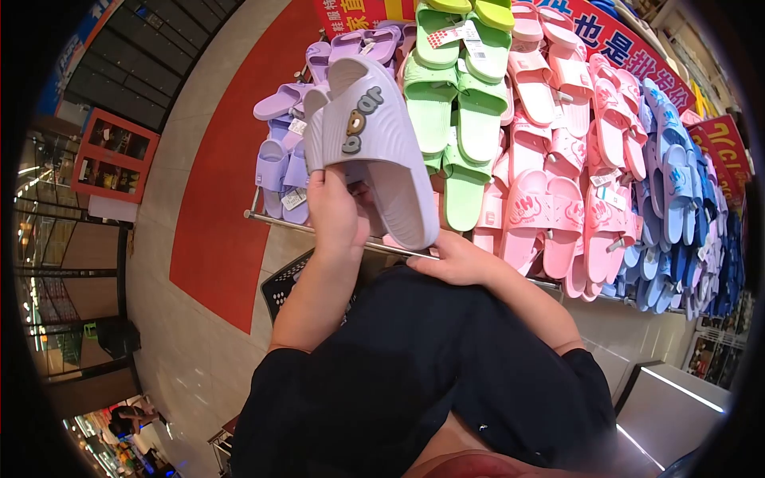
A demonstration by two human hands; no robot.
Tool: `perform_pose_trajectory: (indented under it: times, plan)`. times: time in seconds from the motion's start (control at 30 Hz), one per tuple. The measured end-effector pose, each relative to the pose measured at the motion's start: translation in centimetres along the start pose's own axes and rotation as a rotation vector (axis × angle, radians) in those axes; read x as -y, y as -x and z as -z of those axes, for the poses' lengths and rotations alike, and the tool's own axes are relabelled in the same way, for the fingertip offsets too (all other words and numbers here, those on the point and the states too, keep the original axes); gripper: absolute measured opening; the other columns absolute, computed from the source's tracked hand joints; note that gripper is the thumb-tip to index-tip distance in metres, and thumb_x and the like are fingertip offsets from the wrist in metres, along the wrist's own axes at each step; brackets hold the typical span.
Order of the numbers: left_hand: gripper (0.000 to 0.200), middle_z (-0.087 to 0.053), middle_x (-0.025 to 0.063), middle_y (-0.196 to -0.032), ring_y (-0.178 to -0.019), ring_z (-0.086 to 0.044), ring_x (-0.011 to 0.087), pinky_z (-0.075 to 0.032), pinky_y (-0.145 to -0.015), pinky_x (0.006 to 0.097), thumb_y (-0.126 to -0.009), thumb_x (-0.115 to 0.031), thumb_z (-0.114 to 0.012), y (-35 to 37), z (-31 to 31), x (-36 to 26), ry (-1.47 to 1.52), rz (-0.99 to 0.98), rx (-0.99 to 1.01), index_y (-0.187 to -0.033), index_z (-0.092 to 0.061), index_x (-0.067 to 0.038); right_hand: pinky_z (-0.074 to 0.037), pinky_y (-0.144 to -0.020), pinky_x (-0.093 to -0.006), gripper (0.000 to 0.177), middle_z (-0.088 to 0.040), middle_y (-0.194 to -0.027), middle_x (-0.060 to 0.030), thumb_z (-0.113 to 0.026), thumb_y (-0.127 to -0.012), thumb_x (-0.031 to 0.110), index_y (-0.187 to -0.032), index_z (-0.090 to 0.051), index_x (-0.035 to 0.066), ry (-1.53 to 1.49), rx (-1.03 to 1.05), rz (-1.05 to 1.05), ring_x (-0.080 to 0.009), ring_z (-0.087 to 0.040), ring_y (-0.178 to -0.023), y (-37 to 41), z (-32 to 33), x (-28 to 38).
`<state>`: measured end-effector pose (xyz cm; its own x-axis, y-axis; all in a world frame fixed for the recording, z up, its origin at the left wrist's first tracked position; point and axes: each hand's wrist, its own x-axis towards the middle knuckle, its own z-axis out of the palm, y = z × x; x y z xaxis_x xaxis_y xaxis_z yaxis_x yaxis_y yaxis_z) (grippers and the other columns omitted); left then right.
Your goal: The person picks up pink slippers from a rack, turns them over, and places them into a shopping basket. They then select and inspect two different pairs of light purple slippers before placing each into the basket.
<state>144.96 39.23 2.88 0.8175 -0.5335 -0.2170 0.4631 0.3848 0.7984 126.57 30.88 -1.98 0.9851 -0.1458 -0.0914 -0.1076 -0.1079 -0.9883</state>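
My left hand (pixel 338 209) is closed on a pale lavender-grey slide slipper (pixel 394 151), thumb at the edge of the strap and other fingers partly hidden. Raised "bear" lettering with a bear face decorates that strap. A second matching strap shows behind it, so this may be a pair. Close to the slipper's lower end is my right hand (pixel 458 259), which looks open, thumb stretched out over the metal rail (pixel 295 225); some of its fingers are hidden. Purple slippers (pixel 275 163) and green slippers (pixel 462 103) hang just beyond my hands.
Pink slippers (pixel 542 207) and blue slippers (pixel 677 187) hang along the rack to the right. Red signs (pixel 621 40) stand behind it. A black perforated basket (pixel 279 283) sits below the rail. Red floor strip (pixel 215 239) and tiles lie left; a person (pixel 131 416) is far off.
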Motion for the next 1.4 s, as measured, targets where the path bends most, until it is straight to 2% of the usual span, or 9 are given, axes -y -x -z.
perform_pose_trajectory:
  times: [0.23,0.37,0.43,0.57,0.67,0.87,1.0,1.13,1.4]
  plan:
    - [0.020,-0.060,0.0043,-0.090,-0.069,-0.053,0.0143,-0.045,-0.059,0.0286,-0.099,-0.029,-0.060,1.9,-1.3,2.1,0.017,0.106,0.046,-0.105,-0.055,-0.010,-0.043,-0.104,-0.0362,0.053,-0.057,-0.129,-0.0178,-0.069,-0.086,0.011,-0.134,-0.050,0.001,-0.012,-0.199,0.121,-0.0268,-0.055,-0.122,-0.2,-0.2,-0.4]
    - [0.019,-0.060,0.0043,-0.089,-0.068,-0.053,0.0142,-0.046,-0.058,0.0279,-0.098,-0.027,-0.060,2.2,-1.8,2.0,0.016,0.099,0.059,-0.105,-0.055,-0.009,-0.048,-0.093,-0.0345,0.041,-0.064,-0.114,-0.0149,-0.065,-0.090,0.012,-0.128,-0.056,0.001,-0.014,-0.212,0.069,-0.0229,-0.060,-0.106,1.0,0.0,0.6]
    - [0.019,-0.060,0.0044,-0.088,-0.067,-0.053,0.0139,-0.045,-0.055,0.0270,-0.098,-0.026,-0.059,2.2,-1.8,1.8,-0.037,0.027,0.042,-0.104,-0.055,-0.008,-0.050,-0.085,-0.0328,0.032,-0.067,-0.102,-0.0128,-0.064,-0.092,0.014,-0.121,-0.060,0.000,-0.053,-0.141,-0.124,-0.0197,-0.063,-0.093,1.9,0.4,-0.2]
    - [0.018,-0.062,0.0056,-0.089,-0.064,-0.056,0.0130,-0.047,-0.053,0.0255,-0.099,-0.021,-0.057,1.5,-0.9,1.6,-0.167,-0.170,-0.023,-0.104,-0.058,-0.004,-0.049,-0.072,-0.0290,0.020,-0.066,-0.082,-0.0070,-0.061,-0.096,0.017,-0.105,-0.064,-0.001,-0.054,-0.321,-0.111,-0.0132,-0.059,-0.074,3.8,1.7,-1.4]
    - [0.018,-0.063,0.0058,-0.090,-0.064,-0.057,0.0130,-0.050,-0.056,0.0258,-0.099,-0.019,-0.058,1.7,-1.5,1.5,-0.213,-0.259,-0.060,-0.106,-0.060,-0.003,-0.051,-0.072,-0.0299,0.022,-0.069,-0.082,-0.0067,-0.057,-0.098,0.017,-0.106,-0.062,-0.002,-0.136,-0.315,0.005,-0.0133,-0.062,-0.076,5.1,2.1,-0.6]
    - [0.033,-0.059,0.0079,-0.109,-0.089,-0.057,0.0172,-0.051,-0.078,0.0327,-0.101,-0.028,-0.053,2.7,-3.3,1.4,-0.158,-0.182,-0.037,-0.124,-0.054,-0.004,-0.052,-0.072,-0.0296,0.026,-0.068,-0.085,-0.0077,-0.048,-0.102,0.019,-0.112,-0.060,-0.001,-0.048,0.068,-0.121,-0.0155,-0.063,-0.073,6.5,1.2,1.4]
    - [0.038,-0.057,0.0089,-0.115,-0.092,-0.055,0.0201,-0.049,-0.083,0.0336,-0.101,-0.029,-0.053,2.1,-2.3,1.7,-0.148,-0.131,-0.004,-0.128,-0.051,-0.003,-0.050,-0.065,-0.0283,0.031,-0.063,-0.079,-0.0058,-0.052,-0.101,0.023,-0.118,-0.058,-0.001,-0.648,0.060,-0.035,-0.0155,-0.060,-0.067,7.3,1.1,1.1]
    - [0.035,-0.059,0.0086,-0.112,-0.090,-0.056,0.0188,-0.049,-0.082,0.0339,-0.101,-0.029,-0.053,3.1,-2.4,2.1,-0.201,-0.144,-0.021,-0.124,-0.054,-0.002,-0.046,-0.060,-0.0314,0.052,-0.053,-0.083,-0.0088,-0.033,-0.104,0.041,-0.125,-0.051,-0.003,-1.443,0.194,0.119,-0.0170,-0.051,-0.070,7.8,1.3,1.3]
    - [0.029,-0.063,0.0094,-0.104,-0.081,-0.061,0.0193,-0.052,-0.077,0.0329,-0.100,-0.025,-0.055,4.7,-2.0,1.2,-0.140,-0.261,0.014,-0.117,-0.058,-0.001,-0.042,-0.061,-0.0335,0.048,-0.048,-0.090,-0.0080,-0.034,-0.101,0.044,-0.122,-0.048,0.003,-1.660,0.332,0.093,-0.0190,-0.047,-0.073,8.4,0.5,1.6]
